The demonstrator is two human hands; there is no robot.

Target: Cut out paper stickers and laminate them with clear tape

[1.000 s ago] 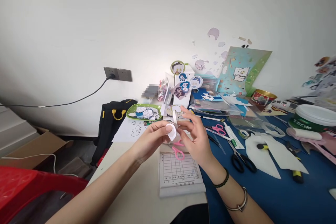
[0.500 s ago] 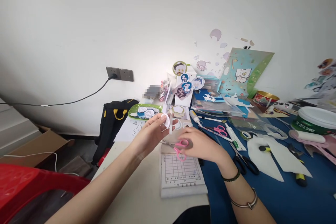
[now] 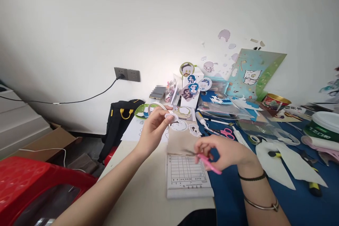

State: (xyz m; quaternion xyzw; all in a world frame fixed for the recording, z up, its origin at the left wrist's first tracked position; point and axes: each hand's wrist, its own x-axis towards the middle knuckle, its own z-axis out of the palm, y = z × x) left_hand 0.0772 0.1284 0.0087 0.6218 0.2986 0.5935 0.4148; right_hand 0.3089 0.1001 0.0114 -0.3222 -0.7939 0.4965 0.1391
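My left hand (image 3: 153, 129) is closed in a pinch on a small round white paper piece (image 3: 171, 116), raised over the table. A curved white paper strip (image 3: 156, 104) loops up behind the fingers of that hand. In my right hand (image 3: 225, 152) are pink-handled scissors (image 3: 210, 165), tilted, their blurred blades toward the left and apart from the paper. Beneath the blades lie a brown sheet (image 3: 180, 143) and a printed form pad (image 3: 186, 173). Round paper cutouts (image 3: 178, 125) rest on the far part of the brown sheet.
A green tray (image 3: 139, 112) with paper pieces sits at the back left. To the right are other pink scissors (image 3: 227, 133), a tape roll (image 3: 254, 139), white sheet pieces (image 3: 270, 162) and a lidded tub (image 3: 321, 127). A red stool (image 3: 39, 180) stands left of the table.
My right hand has moved right with the scissors, away from my left hand. The paper piece has turned in my left hand, and its strip now curls behind the fingers. The view has shifted slightly left.
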